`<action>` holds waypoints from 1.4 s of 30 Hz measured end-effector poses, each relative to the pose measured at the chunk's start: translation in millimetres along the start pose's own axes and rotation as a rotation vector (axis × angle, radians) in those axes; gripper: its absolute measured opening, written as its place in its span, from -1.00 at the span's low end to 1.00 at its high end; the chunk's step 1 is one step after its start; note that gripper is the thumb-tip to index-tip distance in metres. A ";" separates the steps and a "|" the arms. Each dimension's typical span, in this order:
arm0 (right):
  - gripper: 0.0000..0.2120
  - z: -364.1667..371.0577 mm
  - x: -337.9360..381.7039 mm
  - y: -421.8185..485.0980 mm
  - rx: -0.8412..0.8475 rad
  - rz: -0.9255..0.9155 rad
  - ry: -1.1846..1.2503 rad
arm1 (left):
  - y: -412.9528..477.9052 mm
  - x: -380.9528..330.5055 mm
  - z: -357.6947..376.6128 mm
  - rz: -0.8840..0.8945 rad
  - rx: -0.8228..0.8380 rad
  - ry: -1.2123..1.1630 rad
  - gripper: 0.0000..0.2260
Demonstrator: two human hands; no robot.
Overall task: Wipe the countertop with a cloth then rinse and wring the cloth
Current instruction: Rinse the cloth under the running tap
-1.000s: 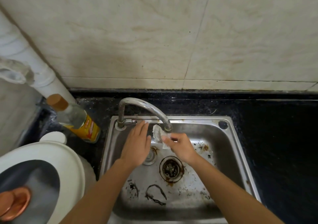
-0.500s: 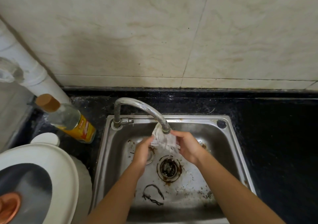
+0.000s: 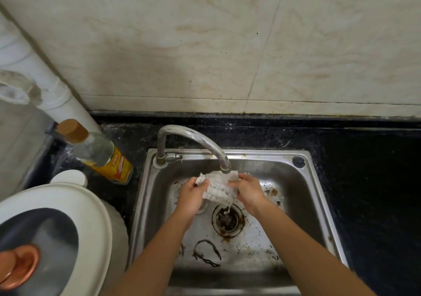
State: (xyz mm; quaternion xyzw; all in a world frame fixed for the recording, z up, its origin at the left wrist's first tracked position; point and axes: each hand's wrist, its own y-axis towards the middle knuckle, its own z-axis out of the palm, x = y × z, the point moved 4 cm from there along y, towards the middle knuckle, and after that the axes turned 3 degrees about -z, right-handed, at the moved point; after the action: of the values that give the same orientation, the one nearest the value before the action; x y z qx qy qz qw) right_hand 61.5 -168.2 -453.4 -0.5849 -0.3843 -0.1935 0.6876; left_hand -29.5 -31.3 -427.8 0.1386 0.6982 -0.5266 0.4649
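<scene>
You hold the cloth (image 3: pixel 220 187) stretched between your left hand (image 3: pixel 193 194) and right hand (image 3: pixel 248 190), fingers pinching its upper corners, under the faucet (image 3: pixel 200 139) over the sink (image 3: pixel 314 182). Its length apparently hangs drainward.

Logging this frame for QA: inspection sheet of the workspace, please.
Surface: black countertop, stained steel sink set in it.
Job's things: white cloth held under the faucet spout, above the drain.
Clutter: yellow-labelled bottle and white-rimmed lid left of sink; dark looped debris in basin.
Hands: left hand and right hand each grip a side of the cloth.
Cables: nothing seen.
Surroundings: tiled wall, white pipe at left.
</scene>
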 end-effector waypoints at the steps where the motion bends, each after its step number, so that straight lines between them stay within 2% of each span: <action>1: -0.71 -1.8 -1.3 2.7 -0.034 -0.002 0.009 | -0.8 -0.1 -0.3 -0.018 -0.007 -0.018 -0.93; 4: -0.74 -7.0 -0.2 3.4 -0.065 -0.016 0.024 | 1.4 3.9 -2.4 -0.085 -0.014 -0.040 -0.92; 9: -0.75 -5.3 6.8 -5.1 0.082 -0.059 0.113 | 6.1 17.6 0.2 -0.299 0.115 0.010 -0.58; 11: -0.75 -3.4 9.5 -7.8 0.121 -0.080 0.140 | 7.5 20.0 5.8 -0.331 0.169 0.023 -0.58; 14: -0.76 -3.9 14.0 -10.3 0.175 -0.099 0.157 | 10.5 20.3 7.8 -0.301 0.078 -0.086 -0.68; 17: -0.57 -6.9 12.2 -7.4 0.218 -0.108 0.106 | 11.6 16.5 8.1 -0.247 0.045 -0.210 -0.71; 19: -0.53 -5.8 9.8 -7.3 0.215 -0.110 0.057 | 10.4 10.0 10.3 -0.228 0.057 -0.241 -0.76; 24: -0.79 0.3 9.1 -5.0 0.045 -0.147 0.021 | 7.6 -3.5 13.6 -0.185 0.036 -0.288 -0.80; 27: -0.94 5.2 13.0 -5.4 -0.050 -0.148 -0.020 | 8.3 -1.3 14.1 -0.185 -0.050 -0.235 -0.82; 29: -0.89 10.1 14.0 -7.4 -0.080 -0.196 -0.081 | 9.8 1.3 14.9 -0.177 -0.127 -0.179 -0.76; 32: -0.70 12.4 13.0 -6.8 -0.140 -0.251 -0.169 | 9.3 2.5 18.3 -0.149 -0.193 -0.111 -0.66; 34: -0.72 7.3 13.7 -5.9 -0.095 -0.190 -0.115 | 8.0 1.2 19.2 -0.132 -0.177 -0.101 -0.66; 35: -0.76 5.5 13.5 -6.6 -0.019 -0.154 -0.071 | 7.4 0.8 18.1 -0.122 -0.160 -0.096 -0.66; 37: -0.63 4.6 8.6 -9.0 0.121 -0.101 -0.082 | 5.4 -1.5 14.8 -0.095 -0.117 -0.092 -0.68; 39: -0.49 5.1 3.5 -9.3 0.140 -0.112 -0.155 | 4.3 -2.8 13.2 -0.073 -0.083 -0.104 -0.69; 40: -0.51 5.8 2.5 -8.7 0.128 -0.131 -0.160 | 3.7 -3.4 13.1 -0.065 -0.081 -0.102 -0.69; 42: -0.70 7.2 5.1 -5.6 0.127 -0.179 -0.123 | 1.7 -5.3 11.4 -0.056 -0.099 -0.093 -0.71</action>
State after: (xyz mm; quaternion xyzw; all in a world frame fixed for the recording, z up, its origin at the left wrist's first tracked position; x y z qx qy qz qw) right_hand 58.6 -161.8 -445.7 -0.5144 -0.4879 -0.1932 0.6782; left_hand -19.8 -38.8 -424.7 0.0715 0.7046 -0.5101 0.4882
